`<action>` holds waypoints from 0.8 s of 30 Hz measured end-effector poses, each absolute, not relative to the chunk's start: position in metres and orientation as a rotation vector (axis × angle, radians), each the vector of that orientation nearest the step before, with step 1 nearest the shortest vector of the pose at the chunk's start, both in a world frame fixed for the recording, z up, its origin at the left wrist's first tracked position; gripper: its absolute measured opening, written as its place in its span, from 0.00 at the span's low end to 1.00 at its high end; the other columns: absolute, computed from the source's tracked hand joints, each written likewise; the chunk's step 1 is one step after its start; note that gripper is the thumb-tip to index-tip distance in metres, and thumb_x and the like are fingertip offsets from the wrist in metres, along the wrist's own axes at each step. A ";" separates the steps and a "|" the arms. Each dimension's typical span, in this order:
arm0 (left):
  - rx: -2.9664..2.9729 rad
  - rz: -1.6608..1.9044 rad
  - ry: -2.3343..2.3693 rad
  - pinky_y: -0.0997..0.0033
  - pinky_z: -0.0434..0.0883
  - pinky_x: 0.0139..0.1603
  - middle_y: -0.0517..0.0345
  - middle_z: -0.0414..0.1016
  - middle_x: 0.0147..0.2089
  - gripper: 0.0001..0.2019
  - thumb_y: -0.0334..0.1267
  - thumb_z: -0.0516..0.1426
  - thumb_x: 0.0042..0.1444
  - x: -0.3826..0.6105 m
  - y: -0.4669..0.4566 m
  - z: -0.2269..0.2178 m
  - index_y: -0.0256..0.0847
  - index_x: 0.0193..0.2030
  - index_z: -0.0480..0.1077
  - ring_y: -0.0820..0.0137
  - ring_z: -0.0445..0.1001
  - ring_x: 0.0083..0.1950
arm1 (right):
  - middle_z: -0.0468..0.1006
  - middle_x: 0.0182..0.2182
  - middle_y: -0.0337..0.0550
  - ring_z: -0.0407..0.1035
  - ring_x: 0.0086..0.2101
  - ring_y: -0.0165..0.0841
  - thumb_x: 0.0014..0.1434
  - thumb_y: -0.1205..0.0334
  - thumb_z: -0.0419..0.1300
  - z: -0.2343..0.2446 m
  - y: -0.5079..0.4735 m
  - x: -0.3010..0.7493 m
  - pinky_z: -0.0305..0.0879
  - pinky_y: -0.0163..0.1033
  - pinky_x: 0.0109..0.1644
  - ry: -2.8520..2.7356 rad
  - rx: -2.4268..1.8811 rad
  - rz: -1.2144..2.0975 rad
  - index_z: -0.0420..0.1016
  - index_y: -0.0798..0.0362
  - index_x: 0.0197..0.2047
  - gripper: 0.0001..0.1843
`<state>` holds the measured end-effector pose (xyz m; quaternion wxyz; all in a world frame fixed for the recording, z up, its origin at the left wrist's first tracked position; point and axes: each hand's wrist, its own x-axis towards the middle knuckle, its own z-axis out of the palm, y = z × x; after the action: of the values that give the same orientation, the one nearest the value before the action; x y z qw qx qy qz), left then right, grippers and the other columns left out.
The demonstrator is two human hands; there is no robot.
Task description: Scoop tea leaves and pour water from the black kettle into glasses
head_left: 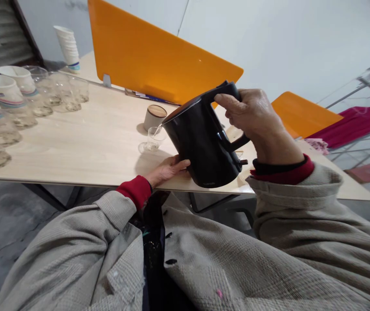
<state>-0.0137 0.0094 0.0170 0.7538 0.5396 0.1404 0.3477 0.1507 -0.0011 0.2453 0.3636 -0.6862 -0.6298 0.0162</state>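
Observation:
A black electric kettle (pixel 206 144) is tipped to the left above the table, with my right hand (pixel 251 114) closed round its handle. Below its spout stands a small clear plastic cup (pixel 154 139), and a thin stream of liquid runs from the spout into it. My left hand (pixel 168 169) is low beside the kettle's lower left side, fingers stretched out. Its thumb tip appears to meet the kettle body; some fingers are partly hidden. Just behind the cup is a light grey canister (pixel 155 117) with a wooden-looking lid.
On the left of the table (pixel 84 147) stand several clear plastic cups (pixel 71 97) and several white paper cups (pixel 16 80). A stack of paper cups (pixel 67 47) leans at the back. Orange divider panels (pixel 159 52) rise along the far side. A metal rack with magenta cloth (pixel 349 125) is at right.

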 end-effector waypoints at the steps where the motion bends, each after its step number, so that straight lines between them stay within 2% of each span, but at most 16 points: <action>1: 1.183 0.761 0.305 0.51 0.75 0.69 0.54 0.87 0.59 0.28 0.62 0.69 0.61 -0.014 0.009 0.017 0.43 0.58 0.82 0.49 0.81 0.64 | 0.64 0.15 0.30 0.55 0.21 0.23 0.72 0.60 0.69 0.245 -0.001 0.151 0.47 0.41 0.28 -1.627 -1.770 0.037 0.68 0.52 0.22 0.27; 4: 1.197 0.769 0.290 0.47 0.74 0.71 0.50 0.86 0.59 0.29 0.60 0.68 0.62 -0.015 0.009 0.018 0.39 0.60 0.81 0.46 0.80 0.66 | 0.64 0.15 0.31 0.55 0.21 0.23 0.72 0.60 0.69 0.246 -0.003 0.151 0.48 0.41 0.28 -1.629 -1.789 0.031 0.68 0.52 0.22 0.27; 12: 1.227 0.744 0.287 0.39 0.70 0.76 0.41 0.82 0.67 0.39 0.64 0.70 0.58 -0.019 0.009 0.024 0.37 0.66 0.77 0.43 0.77 0.70 | 0.65 0.16 0.31 0.56 0.21 0.24 0.72 0.61 0.69 0.244 -0.009 0.152 0.47 0.42 0.28 -1.584 -1.746 0.054 0.67 0.51 0.23 0.26; 20: 1.204 0.730 0.297 0.43 0.72 0.75 0.43 0.80 0.70 0.39 0.65 0.72 0.55 -0.019 0.009 0.026 0.42 0.65 0.78 0.43 0.75 0.73 | 0.64 0.17 0.30 0.56 0.21 0.24 0.72 0.59 0.68 0.242 -0.009 0.157 0.48 0.42 0.28 -1.612 -1.726 0.056 0.66 0.50 0.24 0.25; 24: 1.180 0.730 0.296 0.43 0.71 0.75 0.41 0.78 0.72 0.43 0.66 0.73 0.53 -0.019 0.009 0.024 0.39 0.68 0.75 0.44 0.73 0.75 | 0.63 0.16 0.29 0.56 0.20 0.25 0.70 0.54 0.68 0.239 -0.006 0.163 0.46 0.40 0.26 -1.652 -1.659 0.041 0.66 0.49 0.24 0.25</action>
<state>-0.0188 0.0090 0.0243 0.7589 0.5418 0.1358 0.3350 0.1628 -0.0062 0.2386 0.3893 -0.6527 -0.6498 0.0160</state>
